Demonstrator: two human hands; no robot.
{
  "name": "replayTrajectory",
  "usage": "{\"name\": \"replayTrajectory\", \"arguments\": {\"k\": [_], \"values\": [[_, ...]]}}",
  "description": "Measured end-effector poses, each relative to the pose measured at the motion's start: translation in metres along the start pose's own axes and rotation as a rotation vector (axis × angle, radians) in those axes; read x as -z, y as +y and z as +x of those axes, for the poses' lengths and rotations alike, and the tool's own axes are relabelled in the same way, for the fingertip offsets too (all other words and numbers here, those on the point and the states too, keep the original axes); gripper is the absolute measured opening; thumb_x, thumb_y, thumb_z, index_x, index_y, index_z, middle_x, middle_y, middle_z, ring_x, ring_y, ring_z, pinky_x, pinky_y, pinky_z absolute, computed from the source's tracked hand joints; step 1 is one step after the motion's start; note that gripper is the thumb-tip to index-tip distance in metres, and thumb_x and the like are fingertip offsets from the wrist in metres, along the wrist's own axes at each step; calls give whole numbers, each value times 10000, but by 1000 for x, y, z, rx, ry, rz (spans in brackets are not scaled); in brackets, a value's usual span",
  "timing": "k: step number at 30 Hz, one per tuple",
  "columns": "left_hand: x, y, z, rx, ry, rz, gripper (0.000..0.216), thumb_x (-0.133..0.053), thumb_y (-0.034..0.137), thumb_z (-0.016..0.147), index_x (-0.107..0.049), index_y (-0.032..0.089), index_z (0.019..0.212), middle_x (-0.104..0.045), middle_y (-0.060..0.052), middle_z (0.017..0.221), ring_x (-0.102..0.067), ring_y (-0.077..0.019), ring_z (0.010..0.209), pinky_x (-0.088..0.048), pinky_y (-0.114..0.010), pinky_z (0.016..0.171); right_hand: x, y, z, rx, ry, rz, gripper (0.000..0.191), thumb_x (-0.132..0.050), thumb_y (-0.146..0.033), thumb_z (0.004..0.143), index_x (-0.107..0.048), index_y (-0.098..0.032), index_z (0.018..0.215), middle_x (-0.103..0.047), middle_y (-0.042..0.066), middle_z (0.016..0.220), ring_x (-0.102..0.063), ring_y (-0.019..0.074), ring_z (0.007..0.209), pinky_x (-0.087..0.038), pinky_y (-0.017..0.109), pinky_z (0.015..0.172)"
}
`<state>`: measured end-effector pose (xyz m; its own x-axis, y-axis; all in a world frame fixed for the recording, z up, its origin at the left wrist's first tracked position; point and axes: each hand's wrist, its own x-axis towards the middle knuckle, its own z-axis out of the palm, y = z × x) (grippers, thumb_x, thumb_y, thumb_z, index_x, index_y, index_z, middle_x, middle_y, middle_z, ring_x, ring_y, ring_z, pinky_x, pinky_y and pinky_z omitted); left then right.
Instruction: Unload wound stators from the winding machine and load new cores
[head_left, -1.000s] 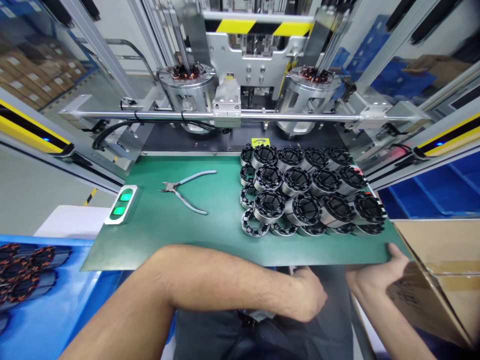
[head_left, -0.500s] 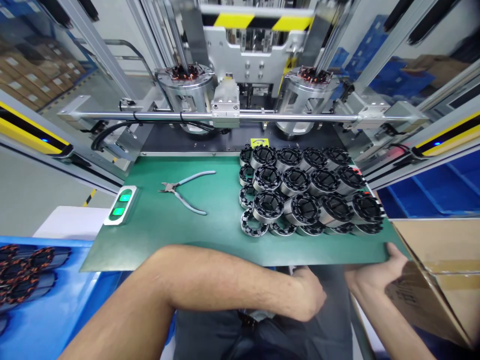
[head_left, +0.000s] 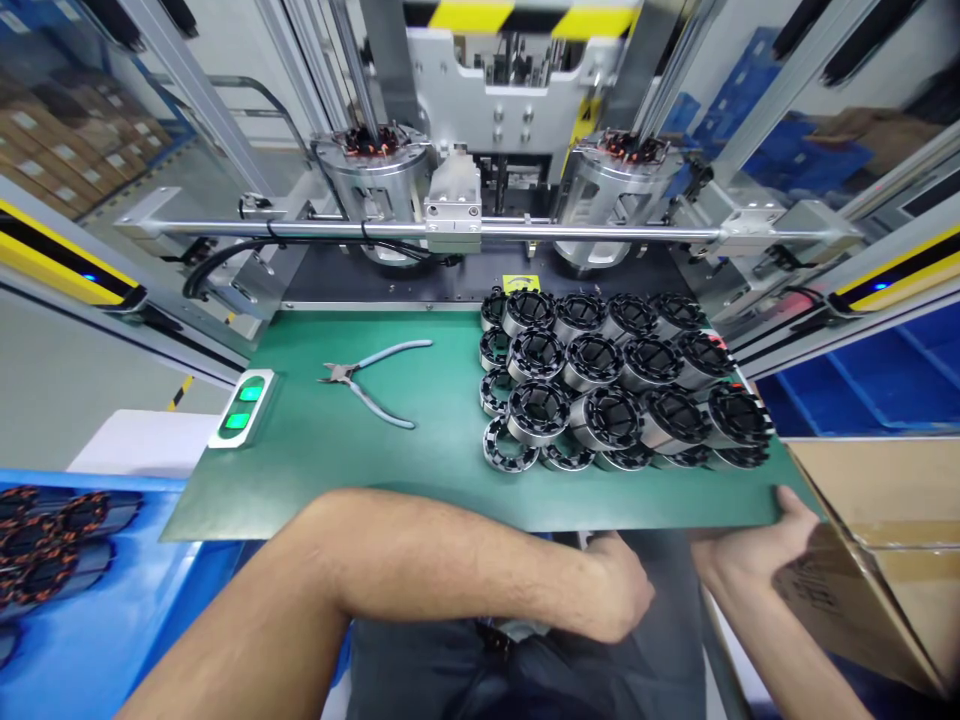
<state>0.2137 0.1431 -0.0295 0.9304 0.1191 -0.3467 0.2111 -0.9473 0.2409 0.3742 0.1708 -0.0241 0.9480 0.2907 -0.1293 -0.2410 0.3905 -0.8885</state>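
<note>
My left forearm lies across the bottom of the view, below the front edge of the green mat (head_left: 390, 470). My left hand (head_left: 619, 590) hangs under that edge with its fingers curled down; what they hold is hidden. My right hand (head_left: 754, 550) sits at the mat's front right corner, against a cardboard box (head_left: 870, 590). Its thumb touches the mat edge and its fingers are hidden. Several black and silver stator cores (head_left: 622, 385) are stacked on the right of the mat. Blue-handled pliers (head_left: 375, 385) lie at the left.
A green two-button box (head_left: 244, 408) sits at the mat's left edge. Behind a horizontal steel bar (head_left: 585, 232), two round fixtures (head_left: 375, 175) (head_left: 622, 180) hold copper-wound stators. A blue bin (head_left: 67, 560) of wound stators stands at the lower left, and blue crates (head_left: 885, 380) at the right.
The machine's striped upper plate has risen slightly behind the fixtures. My hands and the parts on the mat have not moved.
</note>
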Motion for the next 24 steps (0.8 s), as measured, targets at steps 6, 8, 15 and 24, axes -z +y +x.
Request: {"name": "replayTrajectory", "arguments": {"k": [6,8,15,24], "values": [[-3,1,1,-19,-47,13,320,-743,218,935,-929,263,1192,-883,-190,1219,-788,-302,899,-669,-487,759,1,1,2,2,13,5,249,-705,-426,788,-723,-233,944,-783,30,1133,-775,269,1076,-743,376,827],[-6,0,1,-9,-16,6,308,-775,234,916,-933,265,1178,-886,-184,1193,-781,-301,883,-661,-481,751,2,1,4,-15,26,13,204,-700,-408,782,-708,-249,911,-781,26,1096,-774,264,1045,-741,363,781],[-17,1,5,9,54,2,241,-836,267,859,-944,315,1069,-900,-136,1113,-761,-276,823,-643,-461,720,6,2,9,-29,23,20,167,-706,-415,780,-669,-272,858,-758,28,1031,-773,275,1013,-746,373,707],[-23,3,8,20,92,27,256,-869,274,802,-938,336,1041,-904,-113,1060,-731,-246,768,-596,-430,691,10,4,12,-46,-5,36,187,-708,-420,787,-688,-269,895,-762,27,1050,-774,284,974,-761,420,700]]}}
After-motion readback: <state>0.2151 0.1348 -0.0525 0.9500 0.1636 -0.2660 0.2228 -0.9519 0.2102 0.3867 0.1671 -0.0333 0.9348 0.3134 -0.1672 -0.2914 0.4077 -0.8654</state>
